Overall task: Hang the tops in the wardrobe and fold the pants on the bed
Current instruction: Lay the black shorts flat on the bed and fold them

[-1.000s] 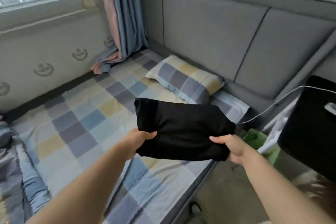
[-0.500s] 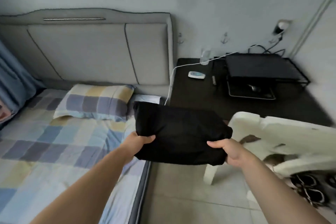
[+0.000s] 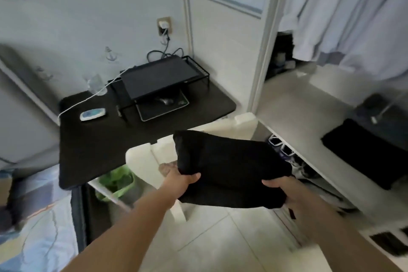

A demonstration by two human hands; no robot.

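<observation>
Both hands, the left hand [image 3: 184, 178] and the right hand [image 3: 279, 187], grip the near edge of the folded black pants [image 3: 229, 168], held in the air above the floor. Beyond lies the wardrobe shelf [image 3: 309, 130], where another folded dark garment [image 3: 366, 152] rests. The folding looks done; stowing seems next, calling for a level carry rightward onto that shelf.

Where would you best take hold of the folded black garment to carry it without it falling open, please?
By its two short ends at the near edge, one hand from each side. The folded black garment is a wide, limp, layered bundle, so the left hand and right hand, thumbs on top and fingers underneath, clamp the layers together and keep it flat.
</observation>
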